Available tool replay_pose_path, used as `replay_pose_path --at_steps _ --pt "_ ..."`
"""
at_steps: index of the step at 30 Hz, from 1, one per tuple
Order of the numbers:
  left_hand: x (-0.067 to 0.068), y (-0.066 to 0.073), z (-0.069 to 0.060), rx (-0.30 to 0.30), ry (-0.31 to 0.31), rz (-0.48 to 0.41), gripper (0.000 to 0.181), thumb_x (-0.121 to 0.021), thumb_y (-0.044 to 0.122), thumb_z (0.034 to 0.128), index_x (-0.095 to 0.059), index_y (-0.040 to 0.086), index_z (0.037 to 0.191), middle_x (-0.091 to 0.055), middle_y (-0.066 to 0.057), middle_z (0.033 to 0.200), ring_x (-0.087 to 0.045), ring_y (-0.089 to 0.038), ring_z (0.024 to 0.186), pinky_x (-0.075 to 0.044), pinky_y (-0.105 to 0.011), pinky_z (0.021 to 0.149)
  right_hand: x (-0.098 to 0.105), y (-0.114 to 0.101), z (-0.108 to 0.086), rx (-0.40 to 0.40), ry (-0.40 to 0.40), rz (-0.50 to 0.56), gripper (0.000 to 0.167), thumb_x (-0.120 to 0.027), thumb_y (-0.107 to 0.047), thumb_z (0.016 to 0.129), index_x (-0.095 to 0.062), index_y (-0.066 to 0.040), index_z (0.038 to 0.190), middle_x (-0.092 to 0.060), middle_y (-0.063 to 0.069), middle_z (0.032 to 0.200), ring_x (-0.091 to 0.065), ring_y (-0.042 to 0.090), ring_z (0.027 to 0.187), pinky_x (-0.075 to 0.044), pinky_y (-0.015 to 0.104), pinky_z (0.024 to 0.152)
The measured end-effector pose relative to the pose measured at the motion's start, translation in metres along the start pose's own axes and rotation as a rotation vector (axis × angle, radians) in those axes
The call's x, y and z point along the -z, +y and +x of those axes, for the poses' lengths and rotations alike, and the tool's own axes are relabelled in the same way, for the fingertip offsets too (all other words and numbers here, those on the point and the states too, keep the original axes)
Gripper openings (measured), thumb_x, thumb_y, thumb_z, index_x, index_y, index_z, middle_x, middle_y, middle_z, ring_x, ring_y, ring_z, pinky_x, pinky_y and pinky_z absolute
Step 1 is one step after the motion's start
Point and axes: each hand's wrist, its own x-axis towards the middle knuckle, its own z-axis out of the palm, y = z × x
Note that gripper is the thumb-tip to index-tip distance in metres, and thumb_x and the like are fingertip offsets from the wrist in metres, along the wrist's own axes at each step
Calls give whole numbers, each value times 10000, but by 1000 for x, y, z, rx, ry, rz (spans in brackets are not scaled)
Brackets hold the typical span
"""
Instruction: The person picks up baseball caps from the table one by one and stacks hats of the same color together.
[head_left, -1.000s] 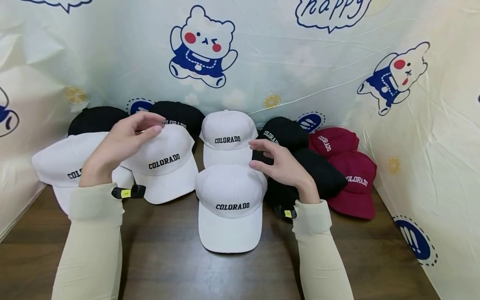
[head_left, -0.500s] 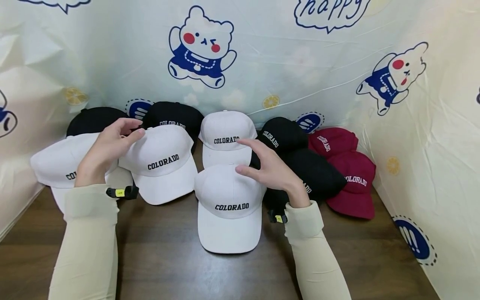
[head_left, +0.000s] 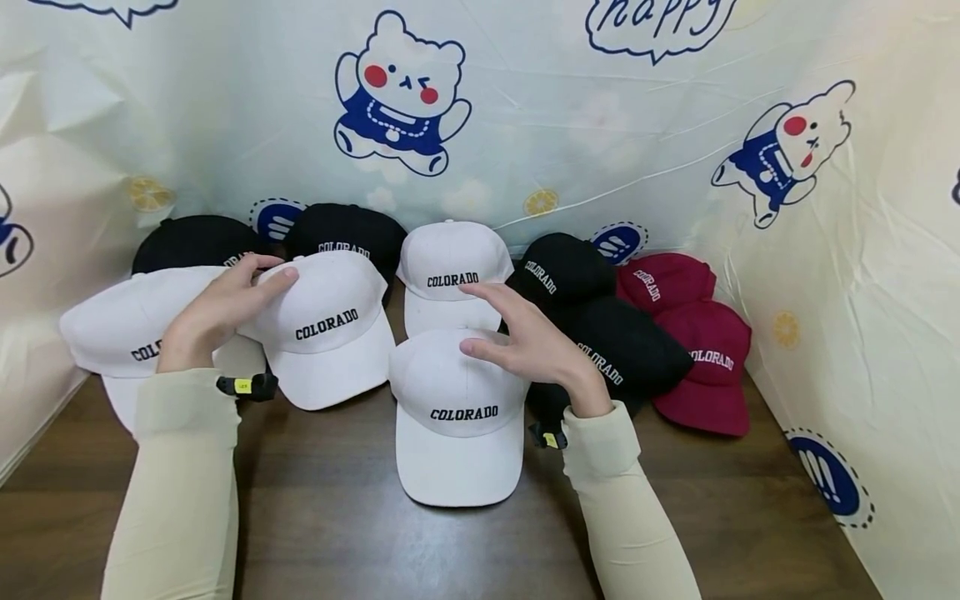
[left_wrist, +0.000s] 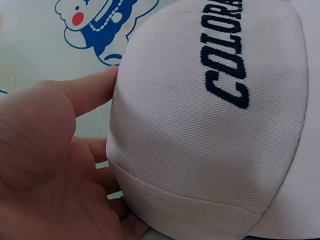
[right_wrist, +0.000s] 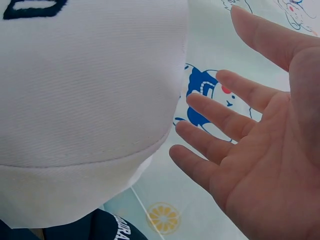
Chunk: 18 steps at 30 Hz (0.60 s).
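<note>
My left hand (head_left: pixel 217 312) is at the upper left side of a white baseball cap (head_left: pixel 322 333) lettered COLORADO. In the left wrist view its thumb meets this cap's edge (left_wrist: pixel 175 125); the other fingertips are partly hidden behind the cap. No firm grip shows, and the crown keeps its round shape. My right hand (head_left: pixel 536 350) hovers over the right side of the front white baseball cap (head_left: pixel 459 417), thumb and fingers spread. The right wrist view shows a gap between its fingers (right_wrist: pixel 210 110) and the white cap (right_wrist: pixel 90 95).
Another white cap (head_left: pixel 450 258) stands behind the front one. At the left are a white cap (head_left: pixel 127 317) and black caps (head_left: pixel 187 242). Black caps (head_left: pixel 626 342) and burgundy caps (head_left: pixel 705 375) are stacked at the right. A printed cloth (head_left: pixel 540 108) surrounds the brown table (head_left: pixel 337 517).
My left hand first moved left, then slightly right and down to the white cap's crown. My right hand has moved left over the front cap, its fingers spreading. The caps have stayed put.
</note>
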Motion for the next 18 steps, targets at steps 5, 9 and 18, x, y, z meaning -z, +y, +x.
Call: replay_pose_path --at_steps 5,9,18 --pt "2 -2 1 -7 35 -14 882 -538 617 1048 -271 40 1660 -224 -249 1713 -274 -417 1492 -281 -621 1220 -1 1 1 5 -6 6 724 -802 -257 974 -452 -147 1599 -465 63 1600 -439 217 1450 -416 534 1191" --pt "5 -1 1 -12 82 -29 816 -575 623 1027 -375 104 1624 -385 -176 1607 -383 -325 1390 -460 -372 1089 -1 1 1 9 -9 4 722 -801 -259 975 -454 -147 1599 -464 64 1600 -437 214 1453 -419 522 1191" --pt "8 17 -9 -120 166 -134 516 -688 463 1027 -611 198 1463 -595 131 1176 -508 -122 1119 -509 -125 798 2 2 -1 -2 -5 8 725 -800 -260 975 -453 -131 1599 -471 80 1595 -451 235 1443 -430 550 1176"
